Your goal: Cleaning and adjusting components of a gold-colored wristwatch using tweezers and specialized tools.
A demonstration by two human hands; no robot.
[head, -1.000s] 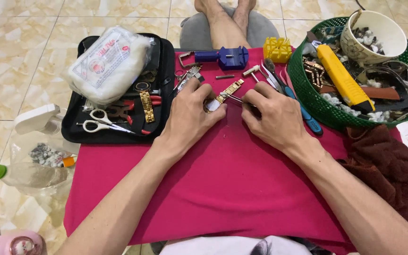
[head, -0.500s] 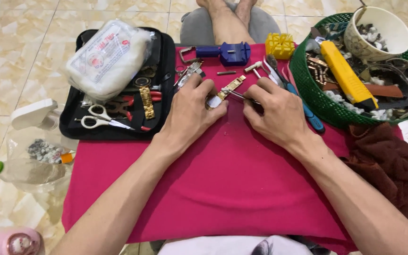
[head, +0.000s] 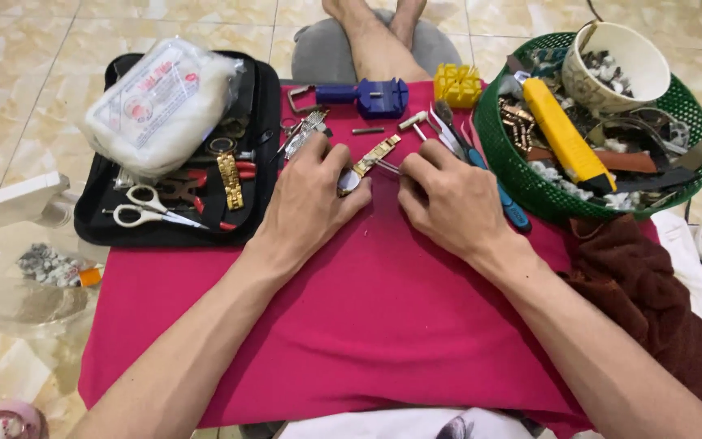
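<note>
On a magenta cloth [head: 351, 325], my left hand [head: 312, 199] pins down a wristwatch [head: 349, 180] whose gold metal band [head: 377, 154] stretches away from the fingers. My right hand [head: 448, 199] is closed on a thin metal tool [head: 387, 167] whose tip touches the band near the watch case. The two hands almost meet over the watch. Most of the watch case is hidden under my left fingers.
A black tool case [head: 99, 223] on the left holds scissors [head: 152, 210], a gold band and a white plastic bag. A blue link remover [head: 367, 96], a yellow block [head: 457, 84] and hand tools lie beyond. A green basket [head: 530, 195] of parts stands right.
Both hands have stayed on the watch; the view has shifted slightly, and my right hand has edged a little toward the band.
</note>
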